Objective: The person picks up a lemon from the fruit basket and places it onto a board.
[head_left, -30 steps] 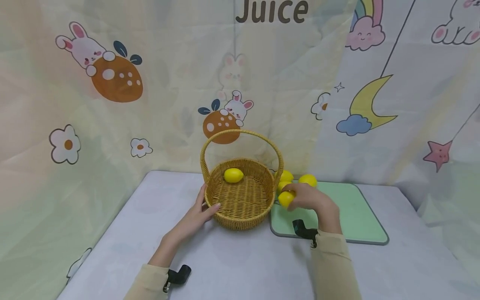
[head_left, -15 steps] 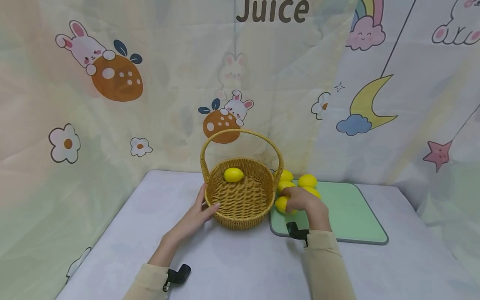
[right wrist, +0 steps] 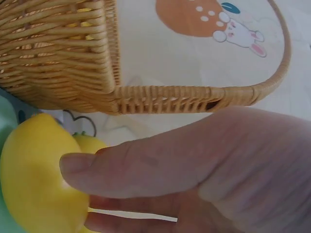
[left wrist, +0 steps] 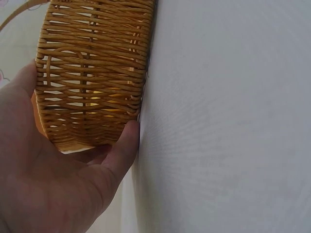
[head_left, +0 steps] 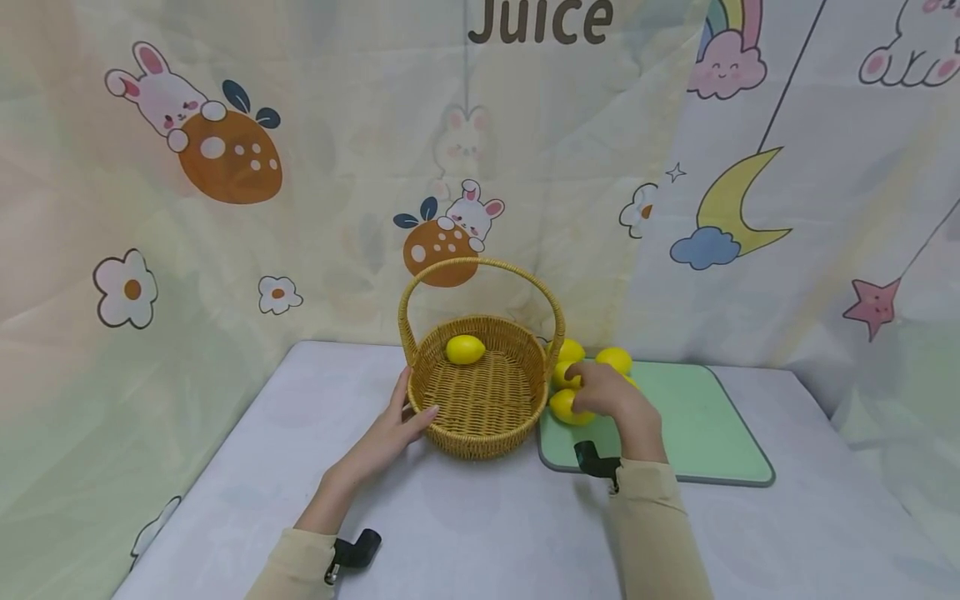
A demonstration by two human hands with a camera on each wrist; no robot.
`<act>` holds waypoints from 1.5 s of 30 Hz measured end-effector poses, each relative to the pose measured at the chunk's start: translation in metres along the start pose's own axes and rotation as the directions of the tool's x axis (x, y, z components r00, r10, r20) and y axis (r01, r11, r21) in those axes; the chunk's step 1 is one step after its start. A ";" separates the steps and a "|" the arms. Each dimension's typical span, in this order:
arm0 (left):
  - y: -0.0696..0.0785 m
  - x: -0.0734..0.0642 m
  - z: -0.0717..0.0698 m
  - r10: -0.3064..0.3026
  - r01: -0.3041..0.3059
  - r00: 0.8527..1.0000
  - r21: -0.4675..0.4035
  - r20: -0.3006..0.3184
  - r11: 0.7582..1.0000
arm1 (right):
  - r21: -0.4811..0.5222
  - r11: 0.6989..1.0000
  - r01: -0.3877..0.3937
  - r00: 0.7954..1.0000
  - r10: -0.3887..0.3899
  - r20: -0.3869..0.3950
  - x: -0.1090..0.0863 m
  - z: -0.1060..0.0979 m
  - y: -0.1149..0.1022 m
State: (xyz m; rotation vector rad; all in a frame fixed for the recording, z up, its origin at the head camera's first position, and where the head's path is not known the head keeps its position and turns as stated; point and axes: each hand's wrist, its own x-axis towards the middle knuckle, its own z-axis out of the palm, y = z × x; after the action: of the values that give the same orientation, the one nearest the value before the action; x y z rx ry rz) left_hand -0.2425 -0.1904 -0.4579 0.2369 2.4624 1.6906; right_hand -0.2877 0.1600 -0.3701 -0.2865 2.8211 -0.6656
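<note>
My left hand (head_left: 393,425) holds the side of a round wicker basket (head_left: 480,446), thumb at the front of the rim. In the left wrist view, fingers of that left hand (left wrist: 63,179) spread along the woven wall (left wrist: 97,63). One lemon (head_left: 466,350) lies inside the basket at the back. To its right, my right hand (head_left: 611,396) is over a group of lemons, fingers apart. Its thumb overlaps the front lemon (head_left: 567,408), seen large as a lemon (right wrist: 39,174) in the right wrist view. The index fingertip is at the middle lemon (head_left: 564,375).
The loose lemons lie on a green cutting board (head_left: 697,425), including one at the back right (head_left: 615,360). The basket's tall handle (head_left: 480,261) arches overhead. A printed cloth (head_left: 337,208) hangs behind the white table (head_left: 480,533).
My right hand has shifted left and slightly down, then lifted a little with its fingers apart. The front lemon is slightly lower than a second ago. My left hand stays on the basket.
</note>
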 end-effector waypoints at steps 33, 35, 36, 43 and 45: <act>-0.002 0.002 0.000 -0.007 0.007 1.000 0.005 -0.001 1.000 | 0.063 0.946 0.317 0.938 -0.303 -0.169 -0.013 0.000 -0.059; -0.002 0.001 -0.001 -0.008 0.008 1.000 0.009 -0.002 1.000 | 0.077 0.932 0.355 0.923 -0.336 -0.190 -0.008 0.005 -0.063; -0.002 0.002 -0.001 -0.005 0.005 1.000 0.012 -0.003 1.000 | 0.084 0.923 0.376 0.914 -0.354 -0.198 -0.006 0.007 -0.065; -0.004 0.002 -0.002 0.004 -0.004 1.000 0.012 -0.007 1.000 | 0.078 0.898 0.434 0.890 -0.413 -0.192 0.020 0.031 -0.069; -0.004 0.003 -0.001 0.003 -0.003 1.000 0.011 -0.004 1.000 | 0.091 0.899 0.429 0.895 -0.410 -0.176 0.024 0.036 -0.069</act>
State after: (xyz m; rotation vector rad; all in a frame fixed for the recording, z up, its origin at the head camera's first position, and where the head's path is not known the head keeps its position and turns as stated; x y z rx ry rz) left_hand -0.2454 -0.1923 -0.4614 0.2386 2.4758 1.6801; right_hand -0.2920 0.0789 -0.3739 -0.8765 2.8620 -0.9901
